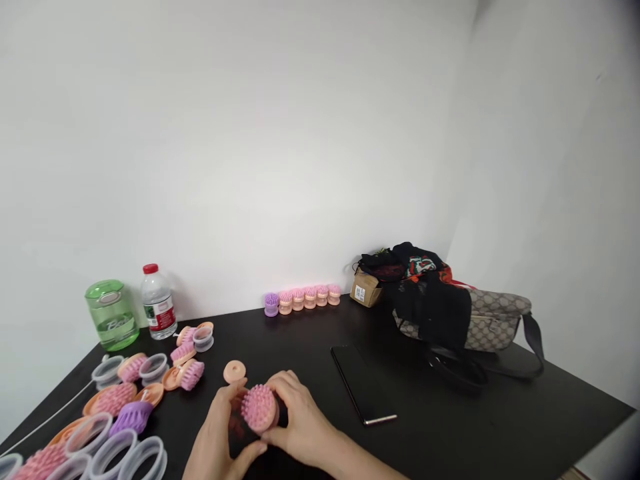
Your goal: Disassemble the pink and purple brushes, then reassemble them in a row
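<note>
A round pink bristle brush (259, 408), its bristles facing up towards me, is held just above the black table between my two hands. My right hand (300, 417) grips its right side, with the thumb below and the index finger along the upper edge. My left hand (223, 427) curls around the left side; its fingertips meet the upper left edge and its thumb reaches under the brush. The undersides of the fingers are partly hidden. Just beyond the left fingers lies a peach-coloured disc (235, 371) with a small hole in its centre.
Loose pink brush heads (190, 375), a purple one (133, 418) and clear rings (113, 453) spread over the left side. Behind them stand a green container (113, 317) and a water bottle (159, 307). Assembled brushes (310, 297) line the wall. Rightward lie a phone (363, 383), box (366, 288) and bag (487, 323).
</note>
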### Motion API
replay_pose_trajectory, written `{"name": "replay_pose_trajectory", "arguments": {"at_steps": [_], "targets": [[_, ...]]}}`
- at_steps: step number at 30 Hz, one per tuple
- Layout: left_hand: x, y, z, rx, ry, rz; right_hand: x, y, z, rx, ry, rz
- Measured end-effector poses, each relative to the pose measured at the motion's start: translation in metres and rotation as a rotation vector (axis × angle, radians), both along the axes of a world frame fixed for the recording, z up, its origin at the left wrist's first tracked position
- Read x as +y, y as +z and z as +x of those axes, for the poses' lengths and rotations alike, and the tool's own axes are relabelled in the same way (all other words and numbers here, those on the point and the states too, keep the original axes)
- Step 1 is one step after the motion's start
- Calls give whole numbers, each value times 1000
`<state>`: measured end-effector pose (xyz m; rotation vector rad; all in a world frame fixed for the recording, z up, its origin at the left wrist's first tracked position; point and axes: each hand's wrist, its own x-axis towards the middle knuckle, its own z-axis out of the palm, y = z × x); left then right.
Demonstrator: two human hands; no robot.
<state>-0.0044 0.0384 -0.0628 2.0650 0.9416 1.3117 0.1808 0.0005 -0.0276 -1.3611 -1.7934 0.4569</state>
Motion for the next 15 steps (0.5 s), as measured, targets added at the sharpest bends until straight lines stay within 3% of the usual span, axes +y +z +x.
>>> {"name": "replay_pose_trajectory", "arguments": {"at_steps": [6, 15], "targets": [[-12, 5, 10, -42, 52, 56, 38, 3, 20, -39, -216, -109], [-16, 5, 10, 128, 67, 35, 141, -7, 13, -184, -351, -160]]}}
